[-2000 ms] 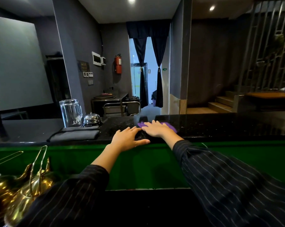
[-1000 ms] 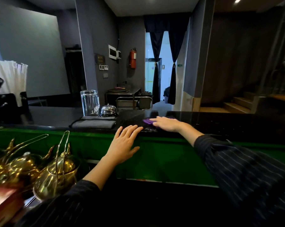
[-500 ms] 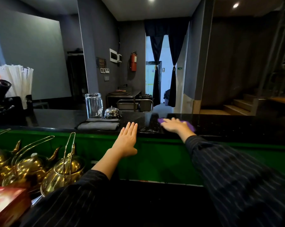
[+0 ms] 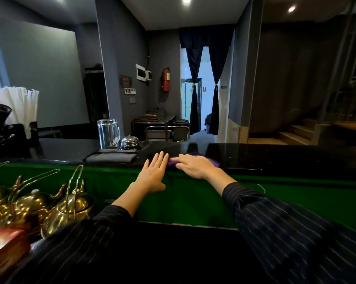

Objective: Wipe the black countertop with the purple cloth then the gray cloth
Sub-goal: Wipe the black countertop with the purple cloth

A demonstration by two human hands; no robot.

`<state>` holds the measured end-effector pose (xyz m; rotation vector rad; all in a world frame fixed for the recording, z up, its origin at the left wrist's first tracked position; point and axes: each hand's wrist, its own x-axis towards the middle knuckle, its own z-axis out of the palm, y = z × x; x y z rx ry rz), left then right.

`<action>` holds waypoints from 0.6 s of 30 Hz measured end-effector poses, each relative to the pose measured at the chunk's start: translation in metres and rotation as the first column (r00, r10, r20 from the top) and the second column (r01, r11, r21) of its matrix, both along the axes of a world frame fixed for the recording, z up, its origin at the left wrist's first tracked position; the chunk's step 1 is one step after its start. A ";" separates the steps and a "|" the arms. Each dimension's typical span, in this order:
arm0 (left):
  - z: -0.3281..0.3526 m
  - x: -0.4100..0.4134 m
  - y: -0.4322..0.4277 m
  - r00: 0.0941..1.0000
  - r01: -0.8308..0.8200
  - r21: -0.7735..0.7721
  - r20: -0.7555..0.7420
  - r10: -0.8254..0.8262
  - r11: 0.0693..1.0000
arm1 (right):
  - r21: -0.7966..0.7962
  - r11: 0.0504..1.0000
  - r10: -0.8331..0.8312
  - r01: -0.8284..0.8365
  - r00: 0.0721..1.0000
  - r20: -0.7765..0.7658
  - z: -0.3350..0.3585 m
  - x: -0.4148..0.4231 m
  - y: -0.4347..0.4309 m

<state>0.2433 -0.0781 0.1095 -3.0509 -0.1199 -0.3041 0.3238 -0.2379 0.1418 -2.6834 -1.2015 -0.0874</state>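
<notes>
My right hand [image 4: 197, 166] lies flat with straight fingers on the purple cloth [image 4: 214, 161], pressing it onto the black countertop [image 4: 275, 156] near its front edge. Most of the cloth is hidden under the hand. My left hand [image 4: 154, 173] is open with fingers straight, its fingertips at the counter's front edge just left of the cloth. The gray cloth [image 4: 111, 157] lies folded on the counter farther left, apart from both hands.
An upturned glass jug [image 4: 108, 133] and a metal call bell [image 4: 130, 142] stand behind the gray cloth. Several brass teapots [image 4: 68, 208] sit on the lower shelf at the left. A green panel [image 4: 193, 199] runs below the counter. A holder of white straws [image 4: 19, 103] is far left.
My right hand has slid the purple cloth left along the counter, closer to my left hand. My left hand stays open near the counter's front edge.
</notes>
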 end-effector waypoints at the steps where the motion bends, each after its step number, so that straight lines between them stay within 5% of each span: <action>1: -0.001 0.002 -0.016 1.000 0.026 0.007 0.002 -0.026 1.000 | 0.007 1.000 -0.023 0.023 1.000 0.008 0.000 0.001 -0.021; 7: -0.012 0.036 -0.135 0.983 0.181 0.066 -0.017 -0.180 0.981 | 0.071 0.964 -0.257 0.255 0.966 0.024 -0.005 0.025 -0.167; 12: -0.016 0.049 -0.167 0.990 0.144 0.049 -0.011 -0.144 0.988 | 0.159 0.840 -0.532 0.519 0.845 0.050 -0.013 0.046 -0.269; 16: -0.011 0.050 -0.166 0.990 0.128 0.019 -0.062 -0.126 0.992 | 0.269 0.646 -0.751 0.714 0.658 0.057 -0.026 0.059 -0.265; 18: -0.005 0.050 -0.172 0.990 0.109 -0.012 -0.092 -0.110 0.994 | 0.259 0.658 -0.745 0.707 0.662 0.083 -0.026 0.054 -0.234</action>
